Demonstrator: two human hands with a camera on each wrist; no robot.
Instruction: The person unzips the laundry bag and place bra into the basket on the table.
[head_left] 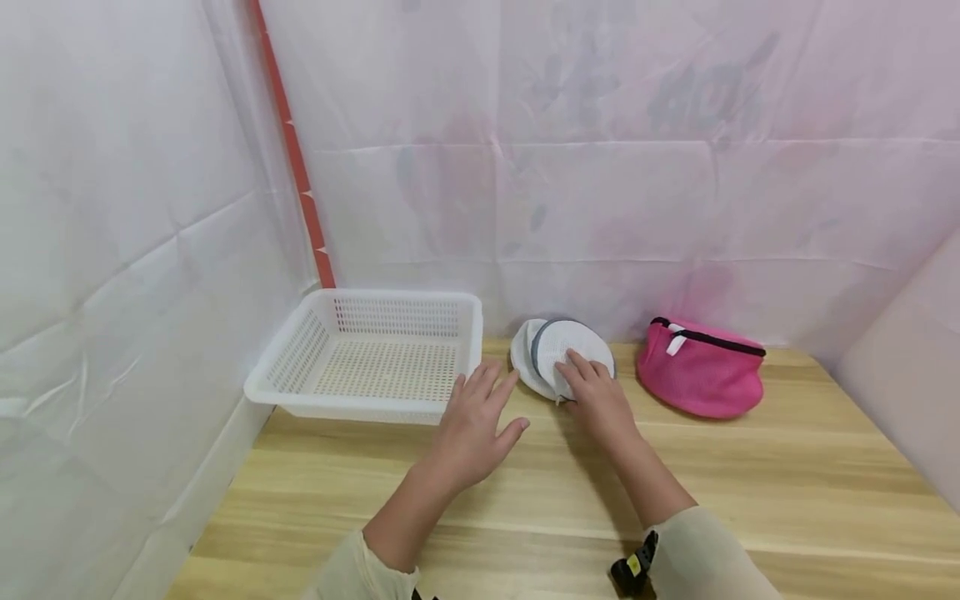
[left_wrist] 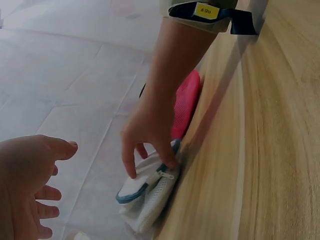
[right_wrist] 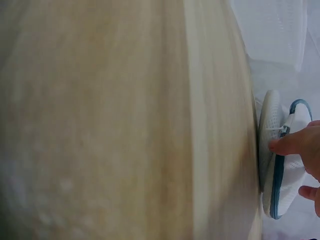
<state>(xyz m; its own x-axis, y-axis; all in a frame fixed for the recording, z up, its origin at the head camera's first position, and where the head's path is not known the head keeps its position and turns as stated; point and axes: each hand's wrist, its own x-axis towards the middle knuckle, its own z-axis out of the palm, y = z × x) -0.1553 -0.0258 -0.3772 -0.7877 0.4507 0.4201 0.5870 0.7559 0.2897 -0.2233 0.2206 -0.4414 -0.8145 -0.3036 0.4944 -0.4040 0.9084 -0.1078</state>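
Note:
A white mesh zip bag (head_left: 562, 337) with blue-grey trim lies near the back edge of the table, partly folded. My right hand (head_left: 598, 404) grips it from above; in the right wrist view the thumb (right_wrist: 287, 144) is on the zipper side, while the other fingers lie over the white face. A small zipper pull (left_wrist: 166, 175) shows beside the thumb in the left wrist view. My left hand (head_left: 472, 429) holds nothing, its fingers spread and the thumb apart, near the front right corner of a white plastic basket (head_left: 367, 408).
To the right of the mesh bag sits a pink pouch (head_left: 697, 379) with a black zipper. White sheeting (head_left: 600, 208) hangs behind the wooden table (head_left: 525, 533), and more of it covers the left side, close to the basket.

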